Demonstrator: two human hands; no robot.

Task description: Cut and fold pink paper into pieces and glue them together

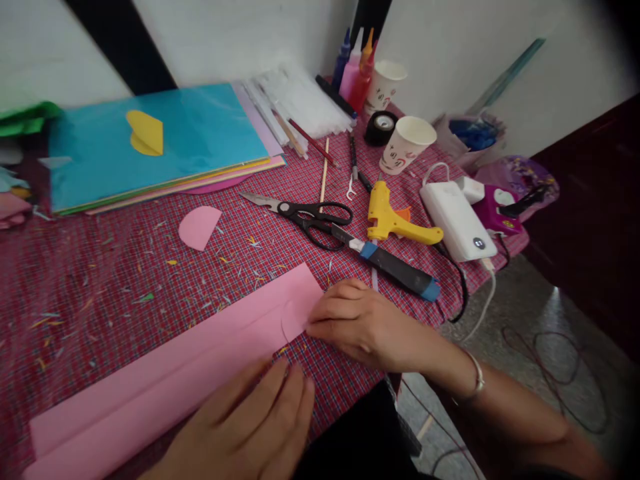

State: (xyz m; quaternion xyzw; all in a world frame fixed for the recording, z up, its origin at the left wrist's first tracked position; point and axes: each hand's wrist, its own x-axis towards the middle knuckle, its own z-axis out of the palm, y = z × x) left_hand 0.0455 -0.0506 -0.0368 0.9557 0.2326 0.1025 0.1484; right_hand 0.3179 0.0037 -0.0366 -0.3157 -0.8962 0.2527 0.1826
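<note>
Your right hand (360, 323), fingers bunched, pinches the right end of the pink paper (200, 353); your left hand (250, 420) lies flat on its near edge, fingers together. It's a long strip creased lengthwise, slanting across the front of the desk (100, 287), with a small curved cut by the end. Scissors (310, 217) and a pink half-circle (199, 227) sit just beyond.

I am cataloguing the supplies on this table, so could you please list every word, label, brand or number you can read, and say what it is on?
No text here can be read.
Nearer paper cup: coloured print, too blurred to read.
Farther paper cup: the same.
White power bank: small round display, too small to read.
Coloured bottles: no legible label.
Pink paper: blank.
</note>
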